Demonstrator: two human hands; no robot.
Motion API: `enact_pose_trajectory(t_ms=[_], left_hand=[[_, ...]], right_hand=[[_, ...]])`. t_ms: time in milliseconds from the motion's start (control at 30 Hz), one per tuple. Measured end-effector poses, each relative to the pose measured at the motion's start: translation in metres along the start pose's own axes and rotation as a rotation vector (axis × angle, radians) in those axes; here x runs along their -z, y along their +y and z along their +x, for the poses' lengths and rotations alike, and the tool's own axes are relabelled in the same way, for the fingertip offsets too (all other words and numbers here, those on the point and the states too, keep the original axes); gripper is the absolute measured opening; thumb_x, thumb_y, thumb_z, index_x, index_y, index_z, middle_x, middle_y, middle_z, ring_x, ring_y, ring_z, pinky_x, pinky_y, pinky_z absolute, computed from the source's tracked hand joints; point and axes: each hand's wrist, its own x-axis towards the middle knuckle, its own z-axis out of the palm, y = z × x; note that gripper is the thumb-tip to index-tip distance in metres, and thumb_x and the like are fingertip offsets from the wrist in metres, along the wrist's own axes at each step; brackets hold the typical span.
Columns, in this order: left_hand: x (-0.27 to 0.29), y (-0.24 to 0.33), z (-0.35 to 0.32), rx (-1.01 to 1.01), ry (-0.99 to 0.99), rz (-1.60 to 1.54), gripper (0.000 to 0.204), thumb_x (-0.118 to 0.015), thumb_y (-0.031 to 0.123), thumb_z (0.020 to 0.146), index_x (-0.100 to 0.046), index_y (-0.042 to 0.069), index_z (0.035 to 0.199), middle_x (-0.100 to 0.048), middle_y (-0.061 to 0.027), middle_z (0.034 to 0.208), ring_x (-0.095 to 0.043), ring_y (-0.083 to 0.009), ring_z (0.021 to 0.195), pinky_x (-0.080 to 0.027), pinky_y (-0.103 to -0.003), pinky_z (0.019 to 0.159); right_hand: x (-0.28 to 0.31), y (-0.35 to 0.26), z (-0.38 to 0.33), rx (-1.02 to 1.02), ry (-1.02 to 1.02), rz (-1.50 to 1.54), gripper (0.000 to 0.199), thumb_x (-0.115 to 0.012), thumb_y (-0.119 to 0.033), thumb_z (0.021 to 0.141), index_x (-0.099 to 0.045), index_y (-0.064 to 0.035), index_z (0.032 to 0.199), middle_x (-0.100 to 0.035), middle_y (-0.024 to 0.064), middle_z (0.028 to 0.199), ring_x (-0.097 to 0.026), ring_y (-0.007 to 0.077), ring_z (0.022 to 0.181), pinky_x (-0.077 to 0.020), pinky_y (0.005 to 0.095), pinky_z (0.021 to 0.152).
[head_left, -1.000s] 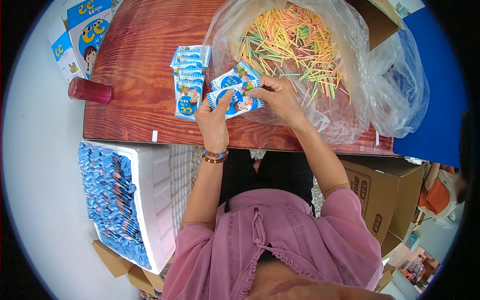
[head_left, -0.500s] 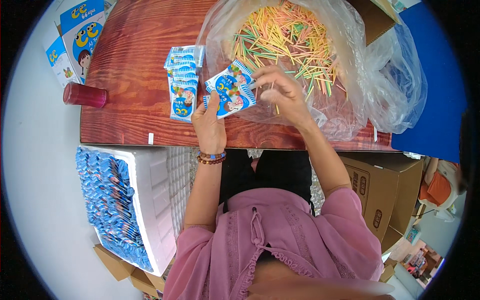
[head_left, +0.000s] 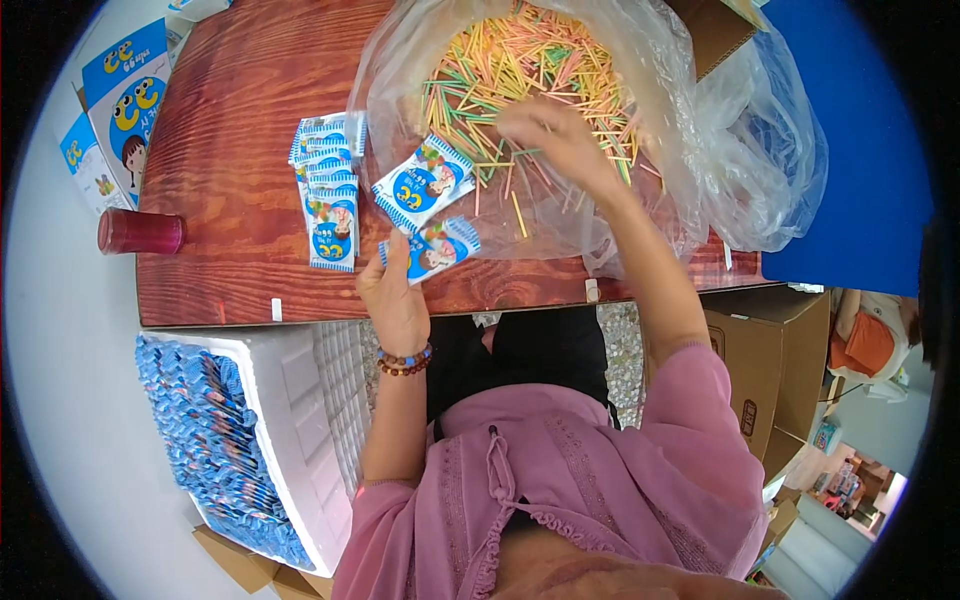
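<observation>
My left hand [head_left: 396, 305] grips a small blue-and-white snack packet [head_left: 440, 252] by its left end, thumb on top, just above the table's near edge. Another such packet [head_left: 422, 186] lies just beyond it, at the left edge of a clear plastic sheet. To the left, several matching packets [head_left: 332, 215] overlap in a column. My right hand [head_left: 555, 140] is over the near part of a heap of thin pink, yellow and green sticks [head_left: 560, 60]. Its fingers are smeared by motion, so their hold is unclear. A few loose sticks lie on the plastic nearby.
The heap lies on a large clear plastic bag [head_left: 670, 130] on the red-brown wooden table [head_left: 230, 120]. A red-lidded jar [head_left: 141, 231] and printed boxes [head_left: 125, 110] stand left. Below, a white foam box [head_left: 290, 440] holds many blue packets. Cardboard boxes [head_left: 755, 365] stand right.
My right hand has left the packets and moved up and across to the stick heap. The two packets, overlapping before, are now apart; my left hand has drawn the nearer one closer.
</observation>
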Motion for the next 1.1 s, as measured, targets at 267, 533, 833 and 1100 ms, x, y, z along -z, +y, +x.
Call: enact_pose_trajectory(t_ms=[267, 533, 833, 1100], left_hand=[[0.031, -0.012, -0.008, -0.045, -0.001, 0.103, 0.018, -0.054, 0.014, 0.096, -0.065, 0.000, 0.090, -0.067, -0.0048, 0.087, -0.063, -0.0093, 0.075, -0.051, -0.027, 0.070], [0.038, -0.014, -0.003, -0.035, -0.023, 0.072, 0.019, -0.054, 0.014, 0.096, -0.065, 0.001, 0.088, -0.067, -0.0052, 0.086, -0.063, -0.0096, 0.073, -0.051, -0.026, 0.067], [0.034, -0.013, -0.004, -0.036, 0.009, 0.071, 0.015, -0.060, 0.011, 0.093, -0.067, -0.001, 0.088, -0.065, 0.0000, 0.078, -0.056, -0.0032, 0.066, -0.047, -0.021, 0.061], [0.031, -0.013, -0.005, -0.053, -0.012, 0.113, 0.016, -0.060, 0.011, 0.093, -0.066, -0.002, 0.087, -0.064, 0.0006, 0.077, -0.055, -0.0022, 0.066, -0.046, -0.021, 0.060]], right_hand=[[0.010, 0.034, 0.066, -0.067, 0.112, -1.199, 0.065, -0.064, -0.044, 0.077, -0.052, 0.0011, 0.122, -0.054, 0.0186, 0.125, -0.050, 0.0324, 0.117, -0.0346, 0.0507, 0.096], [0.006, 0.034, 0.074, -0.228, 0.052, -1.228, 0.041, -0.057, -0.030, 0.081, -0.055, 0.0001, 0.109, -0.060, 0.0179, 0.116, -0.055, 0.0311, 0.111, -0.0354, 0.0502, 0.092], [0.014, 0.051, 0.065, -0.101, 0.101, -1.290, 0.032, -0.051, -0.027, 0.089, -0.056, -0.0006, 0.107, -0.058, 0.0177, 0.118, -0.051, 0.0328, 0.114, -0.0343, 0.0500, 0.089], [0.033, 0.053, 0.052, -0.102, 0.135, -0.857, 0.031, -0.047, -0.028, 0.093, -0.055, -0.0027, 0.109, -0.066, 0.0180, 0.097, -0.061, 0.0314, 0.100, -0.0272, 0.0571, 0.094]])
